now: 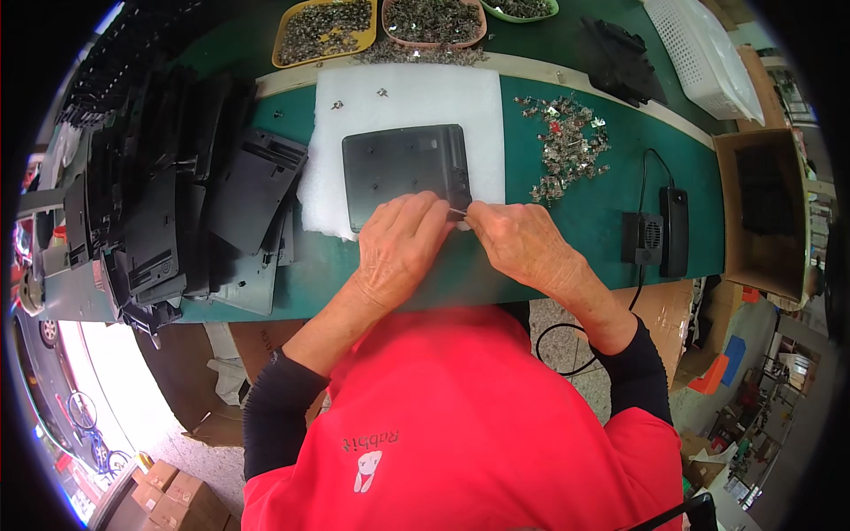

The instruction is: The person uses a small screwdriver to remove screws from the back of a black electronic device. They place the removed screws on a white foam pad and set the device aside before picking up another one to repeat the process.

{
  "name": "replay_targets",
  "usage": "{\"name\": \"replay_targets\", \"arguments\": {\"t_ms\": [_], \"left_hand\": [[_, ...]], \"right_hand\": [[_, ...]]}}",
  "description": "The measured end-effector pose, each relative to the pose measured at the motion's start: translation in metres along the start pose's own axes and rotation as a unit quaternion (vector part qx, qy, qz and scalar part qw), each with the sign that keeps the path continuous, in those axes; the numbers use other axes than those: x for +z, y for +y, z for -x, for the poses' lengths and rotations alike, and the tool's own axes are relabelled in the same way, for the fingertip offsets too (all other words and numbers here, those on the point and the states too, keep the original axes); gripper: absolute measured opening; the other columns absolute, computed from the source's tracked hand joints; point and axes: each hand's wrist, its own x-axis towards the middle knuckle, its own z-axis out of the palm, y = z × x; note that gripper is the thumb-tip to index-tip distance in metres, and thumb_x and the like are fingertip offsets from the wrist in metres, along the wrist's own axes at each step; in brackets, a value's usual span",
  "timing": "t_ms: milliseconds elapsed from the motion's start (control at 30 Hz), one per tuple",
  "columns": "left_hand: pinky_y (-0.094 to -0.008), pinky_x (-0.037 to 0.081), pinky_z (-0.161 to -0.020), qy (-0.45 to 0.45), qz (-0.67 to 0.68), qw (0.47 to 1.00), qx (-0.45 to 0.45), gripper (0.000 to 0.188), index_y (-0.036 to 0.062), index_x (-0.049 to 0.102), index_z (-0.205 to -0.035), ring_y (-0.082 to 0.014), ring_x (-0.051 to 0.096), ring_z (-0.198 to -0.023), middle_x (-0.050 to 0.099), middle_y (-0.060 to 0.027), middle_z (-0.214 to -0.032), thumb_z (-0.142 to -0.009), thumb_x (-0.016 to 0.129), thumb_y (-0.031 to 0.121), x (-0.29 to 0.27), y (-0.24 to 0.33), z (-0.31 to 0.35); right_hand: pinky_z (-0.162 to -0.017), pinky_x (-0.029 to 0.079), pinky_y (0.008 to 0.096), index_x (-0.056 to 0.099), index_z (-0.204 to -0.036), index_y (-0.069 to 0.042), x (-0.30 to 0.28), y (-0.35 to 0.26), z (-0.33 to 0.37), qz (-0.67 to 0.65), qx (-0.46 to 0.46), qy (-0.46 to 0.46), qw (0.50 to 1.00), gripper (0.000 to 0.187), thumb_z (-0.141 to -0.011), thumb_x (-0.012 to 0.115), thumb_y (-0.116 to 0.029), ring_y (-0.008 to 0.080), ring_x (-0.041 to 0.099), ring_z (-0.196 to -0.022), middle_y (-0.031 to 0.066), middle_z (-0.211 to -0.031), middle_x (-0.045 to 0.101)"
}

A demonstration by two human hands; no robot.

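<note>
Pinching a thin metal piece [457,211], left hand [403,239] and right hand [524,241] meet at the black panel's [398,164] near-right corner.

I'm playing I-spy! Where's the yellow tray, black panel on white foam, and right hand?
Yellow tray [310,60], head view: near rim.
Black panel [398,165], head view: flat middle.
Right hand [524,239], head view: its back.

The panel [403,168] is black, the foam sheet [483,111] white, the tabletop [580,257] green.
</note>
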Motion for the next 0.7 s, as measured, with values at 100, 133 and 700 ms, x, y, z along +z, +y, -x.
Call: {"name": "replay_targets", "arguments": {"t_ms": [100,133,700], "left_hand": [[-0.0357,0.051,-0.073,0.001,-0.004,1.000,0.016,0.031,0.0063,0.064,-0.100,-0.0235,0.065,-0.086,0.065,-0.0052,-0.098,-0.071,0.077,0.010,0.001,-0.001,0.002],[-0.0356,0.052,-0.073,0.005,-0.008,1.000,0.023,0.031,0.0062,0.064,-0.099,-0.0236,0.065,-0.086,0.065,-0.0053,-0.098,-0.071,0.077,0.010,0.002,-0.002,0.003],[-0.0351,0.048,-0.074,0.007,-0.027,1.000,0.014,0.047,0.0056,0.058,-0.111,-0.0242,0.060,-0.087,0.058,-0.0095,-0.116,-0.068,0.078,0.012,0.005,0.003,-0.003]], "right_hand": [[-0.051,0.049,0.0396,0.056,-0.084,-0.004,0.001,-0.001,0.002,0.014,-0.036,0.031,0.999,0.010,-0.092,0.057,-0.011,0.0330,0.064,-0.060,0.0134,-0.065,0.060],[-0.050,0.050,0.0385,0.056,-0.084,-0.004,0.001,-0.002,0.002,0.017,-0.049,0.045,0.998,0.010,-0.091,0.057,-0.011,0.0320,0.063,-0.059,0.0124,-0.065,0.060],[-0.061,0.038,0.0211,0.067,-0.097,-0.004,-0.005,-0.008,-0.042,-0.610,-0.026,0.293,0.735,0.014,-0.095,0.059,-0.015,0.0047,0.051,-0.068,-0.0021,-0.076,0.061]]}}
